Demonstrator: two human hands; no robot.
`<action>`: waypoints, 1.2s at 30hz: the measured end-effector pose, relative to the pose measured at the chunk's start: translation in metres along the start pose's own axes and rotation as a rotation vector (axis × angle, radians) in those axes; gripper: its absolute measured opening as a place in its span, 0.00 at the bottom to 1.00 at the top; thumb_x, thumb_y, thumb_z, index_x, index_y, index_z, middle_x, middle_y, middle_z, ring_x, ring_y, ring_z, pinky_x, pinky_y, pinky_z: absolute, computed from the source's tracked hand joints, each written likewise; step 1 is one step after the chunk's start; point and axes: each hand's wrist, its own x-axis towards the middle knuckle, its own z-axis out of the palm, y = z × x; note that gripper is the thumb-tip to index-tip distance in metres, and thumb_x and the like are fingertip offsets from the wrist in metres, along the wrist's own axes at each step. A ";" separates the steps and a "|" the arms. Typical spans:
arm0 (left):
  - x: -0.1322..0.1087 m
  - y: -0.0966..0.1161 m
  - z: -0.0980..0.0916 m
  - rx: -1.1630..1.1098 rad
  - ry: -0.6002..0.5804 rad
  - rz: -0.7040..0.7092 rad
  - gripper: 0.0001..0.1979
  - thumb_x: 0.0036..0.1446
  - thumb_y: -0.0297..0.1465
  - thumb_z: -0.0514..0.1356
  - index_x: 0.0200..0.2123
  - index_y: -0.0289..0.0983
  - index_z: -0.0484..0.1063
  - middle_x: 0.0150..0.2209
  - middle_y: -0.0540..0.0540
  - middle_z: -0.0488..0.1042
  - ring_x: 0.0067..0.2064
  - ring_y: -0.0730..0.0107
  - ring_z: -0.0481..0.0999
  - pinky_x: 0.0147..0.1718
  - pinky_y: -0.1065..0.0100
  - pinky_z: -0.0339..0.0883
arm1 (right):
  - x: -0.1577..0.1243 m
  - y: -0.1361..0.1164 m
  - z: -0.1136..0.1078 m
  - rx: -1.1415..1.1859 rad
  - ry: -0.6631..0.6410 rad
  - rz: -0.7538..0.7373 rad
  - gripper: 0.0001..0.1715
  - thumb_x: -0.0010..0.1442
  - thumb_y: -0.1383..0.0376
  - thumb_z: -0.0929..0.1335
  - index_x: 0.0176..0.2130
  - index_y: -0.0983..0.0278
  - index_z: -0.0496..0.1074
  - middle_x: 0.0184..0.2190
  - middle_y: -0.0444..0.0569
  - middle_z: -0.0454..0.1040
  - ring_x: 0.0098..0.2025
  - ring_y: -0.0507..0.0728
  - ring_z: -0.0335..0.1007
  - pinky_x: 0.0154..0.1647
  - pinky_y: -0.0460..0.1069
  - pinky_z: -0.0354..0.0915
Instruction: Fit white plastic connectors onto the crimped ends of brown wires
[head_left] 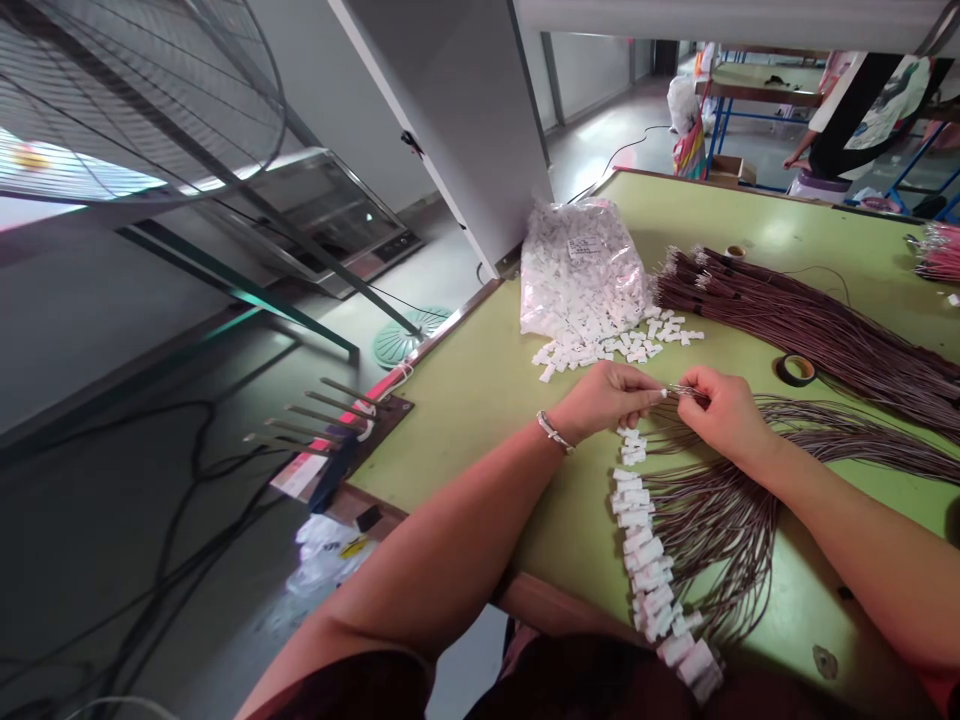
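My left hand [613,396], with a band at the wrist, is closed in a pinch on a small white plastic connector [663,394], mostly covered by the fingertips. Just to its right, my right hand [721,408] pinches thin brown wires [682,390] close to their bare ends. Whether a wire tip sits inside the connector is too small to tell. Below both hands, a row of white connectors [643,550] fitted on brown wires [724,520] runs toward the table's near edge. Loose white connectors [626,346] lie scattered beyond my left hand.
A clear plastic bag [581,265] full of white connectors stands on the green table [465,400]. Bundled brown wires [795,320] and a black tape roll [795,370] lie right. A pronged rack [337,425] juts from the left edge. Beyond are a fan [142,100] and another person [862,120].
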 end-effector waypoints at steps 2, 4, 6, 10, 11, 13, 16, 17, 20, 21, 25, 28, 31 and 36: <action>0.000 0.001 0.000 -0.016 -0.010 -0.004 0.11 0.49 0.34 0.65 0.33 0.31 0.78 0.15 0.51 0.69 0.15 0.81 0.65 0.15 0.76 0.61 | 0.001 -0.001 -0.001 -0.046 -0.006 -0.010 0.05 0.48 0.67 0.63 0.27 0.63 0.69 0.17 0.41 0.68 0.19 0.50 0.57 0.24 0.46 0.54; -0.001 0.003 0.001 0.001 -0.009 -0.011 0.11 0.49 0.33 0.65 0.34 0.31 0.78 0.15 0.51 0.69 0.15 0.81 0.64 0.16 0.76 0.62 | 0.001 -0.003 -0.001 -0.073 -0.022 -0.010 0.05 0.48 0.67 0.63 0.27 0.62 0.69 0.17 0.41 0.68 0.19 0.50 0.57 0.24 0.46 0.54; -0.002 0.004 0.004 0.056 0.015 -0.011 0.10 0.49 0.32 0.65 0.33 0.31 0.79 0.14 0.52 0.68 0.16 0.81 0.64 0.17 0.76 0.62 | 0.001 -0.006 -0.001 -0.101 -0.036 -0.011 0.05 0.47 0.67 0.63 0.26 0.62 0.69 0.17 0.42 0.68 0.19 0.50 0.58 0.24 0.46 0.53; -0.003 0.006 0.007 0.198 0.076 0.069 0.07 0.49 0.30 0.63 0.30 0.34 0.79 0.14 0.53 0.67 0.16 0.81 0.64 0.17 0.77 0.60 | 0.000 -0.006 0.004 -0.122 -0.052 -0.008 0.04 0.48 0.68 0.64 0.27 0.62 0.69 0.17 0.42 0.69 0.19 0.51 0.59 0.24 0.46 0.54; -0.003 0.006 0.008 0.223 0.082 0.099 0.06 0.48 0.29 0.63 0.29 0.34 0.79 0.14 0.53 0.68 0.17 0.81 0.64 0.17 0.77 0.59 | 0.000 -0.005 0.006 -0.116 -0.054 -0.005 0.04 0.48 0.68 0.64 0.27 0.62 0.69 0.18 0.43 0.70 0.20 0.52 0.60 0.25 0.46 0.54; -0.002 0.005 0.010 0.248 0.090 0.132 0.06 0.48 0.29 0.62 0.29 0.34 0.79 0.16 0.53 0.69 0.18 0.81 0.63 0.18 0.77 0.58 | 0.000 -0.003 0.009 -0.097 -0.046 -0.001 0.05 0.48 0.67 0.64 0.28 0.62 0.69 0.18 0.43 0.70 0.20 0.52 0.60 0.25 0.46 0.55; -0.002 0.004 0.012 0.257 0.105 0.131 0.07 0.50 0.30 0.61 0.30 0.34 0.79 0.15 0.53 0.67 0.18 0.81 0.61 0.18 0.77 0.57 | -0.001 0.001 0.012 -0.063 -0.006 0.008 0.05 0.48 0.66 0.64 0.28 0.63 0.70 0.18 0.43 0.70 0.21 0.52 0.60 0.25 0.46 0.55; -0.002 0.003 0.013 0.264 0.107 0.132 0.07 0.50 0.30 0.61 0.31 0.34 0.79 0.15 0.53 0.67 0.17 0.81 0.61 0.18 0.76 0.56 | -0.001 0.001 0.012 -0.050 0.004 0.013 0.05 0.48 0.66 0.64 0.28 0.63 0.69 0.18 0.43 0.70 0.21 0.52 0.60 0.25 0.46 0.55; -0.001 0.000 0.014 0.308 0.113 0.168 0.07 0.51 0.30 0.61 0.31 0.34 0.79 0.16 0.53 0.68 0.18 0.80 0.62 0.19 0.76 0.57 | -0.001 0.001 0.011 0.009 0.010 0.048 0.05 0.48 0.65 0.65 0.27 0.63 0.69 0.18 0.43 0.69 0.21 0.51 0.60 0.25 0.46 0.55; -0.001 -0.001 0.014 0.326 0.119 0.186 0.07 0.51 0.30 0.61 0.31 0.35 0.79 0.17 0.52 0.69 0.19 0.79 0.64 0.20 0.76 0.58 | 0.000 0.001 0.011 0.036 0.002 0.067 0.05 0.48 0.64 0.65 0.26 0.63 0.69 0.17 0.43 0.68 0.21 0.51 0.59 0.24 0.46 0.55; 0.002 -0.004 0.011 0.400 0.191 0.281 0.06 0.52 0.29 0.61 0.32 0.36 0.80 0.24 0.49 0.75 0.24 0.76 0.70 0.25 0.74 0.64 | 0.003 -0.001 0.007 0.178 -0.024 0.155 0.07 0.47 0.62 0.63 0.23 0.63 0.66 0.16 0.41 0.64 0.20 0.50 0.56 0.23 0.45 0.54; 0.004 -0.005 0.009 0.432 0.224 0.323 0.05 0.51 0.28 0.62 0.31 0.38 0.79 0.27 0.48 0.77 0.27 0.74 0.73 0.28 0.73 0.66 | 0.004 -0.003 0.006 0.252 -0.033 0.189 0.08 0.47 0.61 0.62 0.22 0.63 0.64 0.16 0.41 0.63 0.20 0.49 0.55 0.22 0.45 0.53; 0.005 -0.005 0.007 0.449 0.180 0.344 0.05 0.52 0.29 0.62 0.32 0.38 0.79 0.27 0.48 0.78 0.28 0.73 0.74 0.29 0.73 0.67 | 0.003 -0.004 0.007 0.227 -0.047 0.186 0.08 0.47 0.61 0.63 0.23 0.63 0.66 0.17 0.42 0.64 0.20 0.50 0.56 0.22 0.46 0.53; 0.004 -0.006 0.008 0.649 0.151 0.454 0.07 0.54 0.26 0.60 0.31 0.38 0.79 0.26 0.48 0.77 0.29 0.73 0.74 0.32 0.72 0.66 | -0.001 -0.003 0.013 0.087 -0.011 0.121 0.05 0.48 0.63 0.64 0.26 0.63 0.68 0.18 0.42 0.67 0.21 0.51 0.58 0.25 0.46 0.54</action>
